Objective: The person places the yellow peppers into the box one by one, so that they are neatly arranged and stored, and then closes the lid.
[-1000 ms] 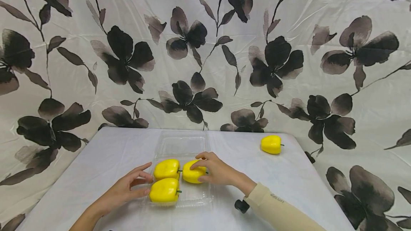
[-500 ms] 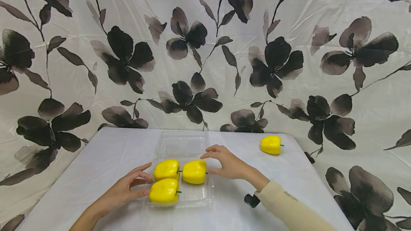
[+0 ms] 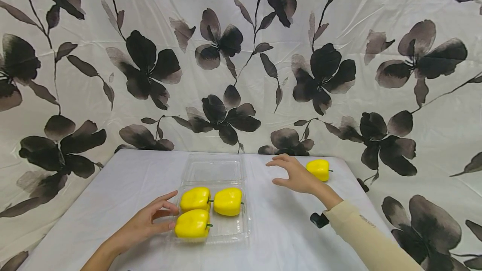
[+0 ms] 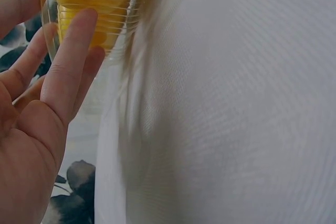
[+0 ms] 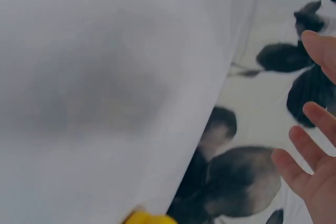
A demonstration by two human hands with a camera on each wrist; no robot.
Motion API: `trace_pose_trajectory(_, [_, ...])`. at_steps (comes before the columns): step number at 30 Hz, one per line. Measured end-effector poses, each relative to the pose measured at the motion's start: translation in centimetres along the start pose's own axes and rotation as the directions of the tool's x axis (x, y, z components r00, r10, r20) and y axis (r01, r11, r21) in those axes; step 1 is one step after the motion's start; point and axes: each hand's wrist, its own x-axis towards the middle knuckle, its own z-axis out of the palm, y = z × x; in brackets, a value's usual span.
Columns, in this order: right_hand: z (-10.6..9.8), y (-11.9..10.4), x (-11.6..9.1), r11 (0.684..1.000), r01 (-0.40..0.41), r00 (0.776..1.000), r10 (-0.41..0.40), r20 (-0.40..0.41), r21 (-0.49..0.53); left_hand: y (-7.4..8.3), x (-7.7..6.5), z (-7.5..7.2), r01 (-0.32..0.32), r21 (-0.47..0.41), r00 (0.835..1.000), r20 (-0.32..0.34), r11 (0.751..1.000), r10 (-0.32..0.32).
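A clear plastic clamshell container [image 3: 229, 231] lies on the white table with its lid folded back. It holds three yellow bell peppers: one at the back left [image 3: 195, 198], one at the front left [image 3: 193, 223] and one at the back right [image 3: 227, 201]. My left hand [image 3: 144, 223] stays at the container's left side; in the left wrist view its extended fingers [image 4: 68, 61] rest against the ridged wall. Right of the container, my right hand [image 3: 295, 175] hovers with spread fingers and holds nothing. Just beyond its wrist sits another yellow bell pepper [image 3: 318, 169], partly overlapped in the head view.
The open lid [image 3: 215, 171] lies flat behind the container, near the table's back edge. A white cloth [image 3: 275, 229] covers the table. Behind it hangs a floral curtain [image 3: 263, 83]. A black wrist camera [image 3: 319, 220] sits under my right wrist.
My right hand has let go of the back-right pepper and moved right and back, toward the lone pepper. The left hand has stayed in place.
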Motion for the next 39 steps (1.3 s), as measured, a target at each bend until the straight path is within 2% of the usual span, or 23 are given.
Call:
trace_pose_trajectory(15, [-2.5,7.4,-1.6,0.985,-0.156,0.986,0.152,-0.067,-0.069,-0.2,-0.1,-0.1,-0.004,-0.001,1.0,0.003,1.0,0.004])
trace_pose_trajectory(27, [-3.6,12.3,-3.1,0.964,-0.237,0.971,0.23,-0.069,-0.121,-0.2,-0.1,-0.2,-0.028,0.003,0.999,0.016,1.0,0.028])
trace_pose_trajectory(31, [-3.8,13.5,-3.5,0.96,-0.258,0.966,0.253,-0.061,-0.11,-0.1,-0.2,-0.2,-0.024,0.004,1.0,0.012,1.0,0.024])
trace_pose_trajectory(39, [-3.9,14.4,-4.3,0.959,-0.273,0.962,0.271,-0.046,-0.073,-0.3,-0.2,-0.2,-0.033,0.001,0.999,0.019,0.999,0.033])
